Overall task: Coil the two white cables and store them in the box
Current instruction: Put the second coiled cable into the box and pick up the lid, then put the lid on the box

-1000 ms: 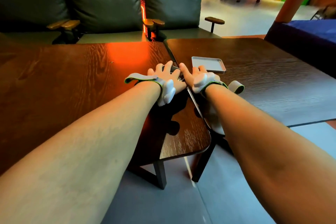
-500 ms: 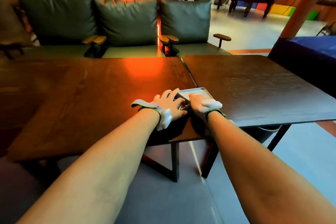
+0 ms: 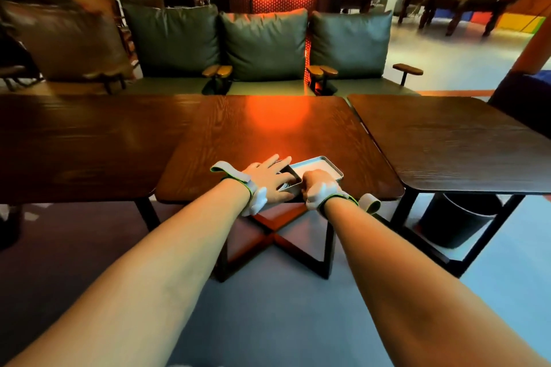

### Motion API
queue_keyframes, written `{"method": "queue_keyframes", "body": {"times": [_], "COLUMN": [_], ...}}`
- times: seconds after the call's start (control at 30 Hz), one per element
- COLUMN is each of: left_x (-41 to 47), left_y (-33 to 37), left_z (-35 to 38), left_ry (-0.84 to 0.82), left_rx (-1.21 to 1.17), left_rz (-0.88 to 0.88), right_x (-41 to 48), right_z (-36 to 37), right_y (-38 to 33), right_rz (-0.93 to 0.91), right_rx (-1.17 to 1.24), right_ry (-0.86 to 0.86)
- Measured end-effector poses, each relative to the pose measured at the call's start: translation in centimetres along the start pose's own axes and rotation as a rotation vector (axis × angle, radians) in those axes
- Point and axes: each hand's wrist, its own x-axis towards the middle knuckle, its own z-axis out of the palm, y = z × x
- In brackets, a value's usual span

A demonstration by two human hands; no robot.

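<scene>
Head view: near the front edge of a dark wooden surface [image 3: 268,134], a person's left hand [image 3: 268,180] lies flat, fingers straight, over the open metal box [image 3: 292,188], while the right hand [image 3: 320,188] curls around the near edge of the lid [image 3: 320,164] just beside it. The white cables are hidden, probably pressed down inside the box under the left palm. Storing looks nearly done. Next, the lid must come across as the left hand slips clear, without letting the coils spring out.
</scene>
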Motion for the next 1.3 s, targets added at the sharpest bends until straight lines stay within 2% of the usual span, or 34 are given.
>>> {"method": "queue_keyframes", "body": {"times": [0.17,0.27,0.37,0.47,0.53,0.57,0.6,0.67,0.77,0.97,1.13,1.3], "left_x": [-0.6,-1.2,-1.3,-2.3,-3.0,-4.1,-5.1,-6.0,-7.2,-8.6,-8.1,-7.3], "left_y": [0.6,0.3,0.1,-0.3,-1.1,-1.7,-2.0,-2.8,-3.4,-3.9,-3.4,-2.5], "left_z": [-1.5,-2.7,-3.9,-6.1,-7.2,-7.9,-8.0,-8.5,-8.6,-7.3,-6.7,-5.3], "left_ry": [0.037,0.099,0.175,0.305,0.456,0.565,0.645,0.743,0.78,0.637,0.541,0.424], "left_rx": [-0.157,-0.171,-0.274,-0.428,-0.5,-0.514,-0.517,-0.524,-0.556,-0.442,-0.385,-0.342], "left_rz": [-0.059,-0.086,-0.214,-0.321,-0.325,-0.33,-0.325,-0.303,-0.298,-0.374,-0.337,-0.371], "right_x": [-0.6,-0.4,0.4,-0.2,-1.0,-1.6,-2.2,-2.7,-3.3,-3.2,-1.9,-0.8], "right_z": [-1.0,-4.1,-6.7,-8.0,-8.3,-8.7,-8.7,-8.7,-8.1,-6.7,-5.6,-4.1], "right_y": [-0.3,-1.0,-1.8,-3.7,-5.1,-6.0,-6.4,-6.4,-6.3,-7.1,-7.2,-5.1], "right_rz": [0.102,0.114,0.096,0.05,-0.018,-0.066,-0.108,-0.146,-0.125,0.045,0.16,0.197], "right_rx": [-0.14,-0.09,0.289,0.629,1.193,1.441,1.593,1.702,1.8,1.677,1.465,0.888], "right_ry": [0.108,0.203,0.251,0.391,0.383,0.309,0.234,0.134,0.04,0.003,0.129,0.217]}}
